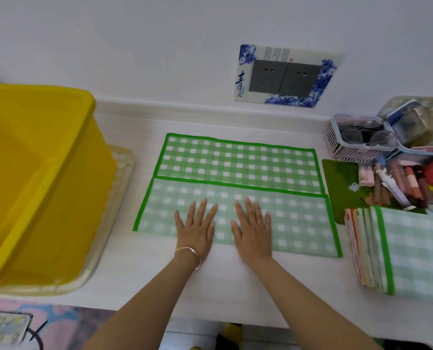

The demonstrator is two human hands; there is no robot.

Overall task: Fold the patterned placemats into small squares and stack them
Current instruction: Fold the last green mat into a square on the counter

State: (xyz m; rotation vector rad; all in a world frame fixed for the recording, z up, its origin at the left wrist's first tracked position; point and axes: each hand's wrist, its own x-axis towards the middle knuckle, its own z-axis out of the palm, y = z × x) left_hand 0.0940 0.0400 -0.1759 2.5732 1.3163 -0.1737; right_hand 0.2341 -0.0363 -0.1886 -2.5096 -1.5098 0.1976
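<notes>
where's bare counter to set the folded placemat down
Bare strips: between the yellow bin and the green placemat, between placemat and wall, and along the counter's near edge. Crowded on the right: folded stack, basket, cosmetics.

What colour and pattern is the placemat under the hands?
Green and white check with a solid green border, on the placemat; seen in the head view.

Bare forearms — a thin gold bangle (190, 251) on the left wrist.
</notes>
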